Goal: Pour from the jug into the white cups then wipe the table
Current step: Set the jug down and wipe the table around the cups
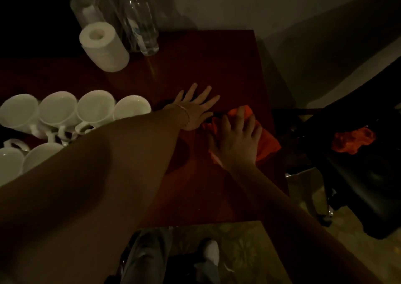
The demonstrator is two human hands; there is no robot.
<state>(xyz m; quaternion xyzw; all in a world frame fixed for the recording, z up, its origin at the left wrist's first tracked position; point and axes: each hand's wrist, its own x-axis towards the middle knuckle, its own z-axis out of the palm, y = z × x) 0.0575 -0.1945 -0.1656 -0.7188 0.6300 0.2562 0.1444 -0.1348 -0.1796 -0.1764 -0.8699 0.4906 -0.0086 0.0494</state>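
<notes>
Several white cups (95, 108) stand in two rows at the left of the dark red table (217, 62). My left hand (196, 108) lies flat on the table with fingers spread, just right of the cups. My right hand (235, 140) presses down on an orange cloth (265, 140) near the table's right edge, fingers curled over it. I can make out no jug; the scene is dim.
A roll of paper towel (104, 45) and a clear plastic bottle (141, 21) stand at the back left. A dark chair (355, 175) with another orange cloth (353, 140) on it is right of the table. My legs and a white shoe (211, 253) show below.
</notes>
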